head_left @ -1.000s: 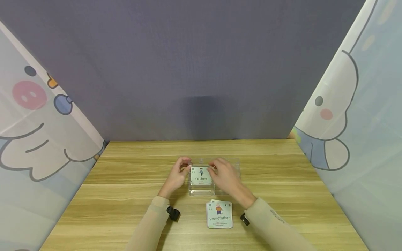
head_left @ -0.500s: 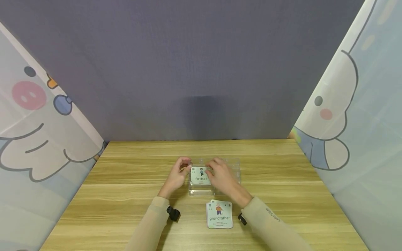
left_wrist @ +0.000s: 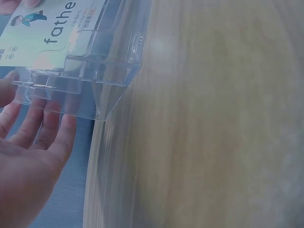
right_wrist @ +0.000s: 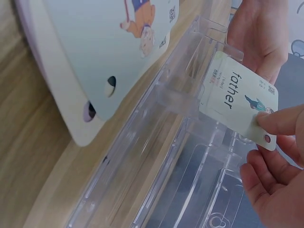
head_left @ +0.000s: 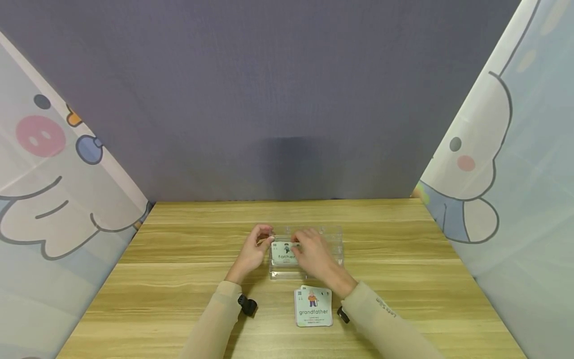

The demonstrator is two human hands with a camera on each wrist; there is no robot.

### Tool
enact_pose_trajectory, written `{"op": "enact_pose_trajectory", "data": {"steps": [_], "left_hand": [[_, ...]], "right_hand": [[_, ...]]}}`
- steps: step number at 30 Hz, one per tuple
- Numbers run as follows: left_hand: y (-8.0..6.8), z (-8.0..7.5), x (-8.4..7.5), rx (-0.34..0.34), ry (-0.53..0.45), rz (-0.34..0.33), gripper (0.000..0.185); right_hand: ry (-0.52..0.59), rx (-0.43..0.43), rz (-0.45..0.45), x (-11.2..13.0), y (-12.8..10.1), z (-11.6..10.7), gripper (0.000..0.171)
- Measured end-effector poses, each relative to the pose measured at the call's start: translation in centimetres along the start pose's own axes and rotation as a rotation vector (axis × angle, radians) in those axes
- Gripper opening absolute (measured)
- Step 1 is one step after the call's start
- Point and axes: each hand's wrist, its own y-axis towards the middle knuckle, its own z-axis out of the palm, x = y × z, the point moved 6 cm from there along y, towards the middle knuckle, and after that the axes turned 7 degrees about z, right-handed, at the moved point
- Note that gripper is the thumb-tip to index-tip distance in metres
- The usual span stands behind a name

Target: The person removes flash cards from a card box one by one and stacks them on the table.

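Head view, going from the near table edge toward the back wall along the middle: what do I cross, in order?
Stack of cards with "grandfather" on top → "father" card pinched by the right hand, in the clear plastic box → bare wooden table.

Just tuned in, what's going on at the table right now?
A person is working a "father" card at a clear plastic box in the middle of the wooden table. The right hand pinches the card by its corner, its lower edge down among the box's dividers. The left hand rests against the box's left end with straight fingers. A small stack of cards topped by "grandfather" lies nearer the person, untouched.
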Motion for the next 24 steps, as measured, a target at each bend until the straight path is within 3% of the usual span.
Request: {"op": "enact_pose_trajectory", "data": {"steps": [9,24], "left_hand": [[0.02,0.0,0.12,-0.006,-0.006,-0.009,0.024],[0.07,0.09,0.44,-0.017,-0.009,-0.018,0.024]], "right_hand": [[-0.011,0.012,0.014,0.11,0.01,0.07,0.019],[0.065,-0.046,-0.001,0.42,-0.21,-0.42,0.018]]}}
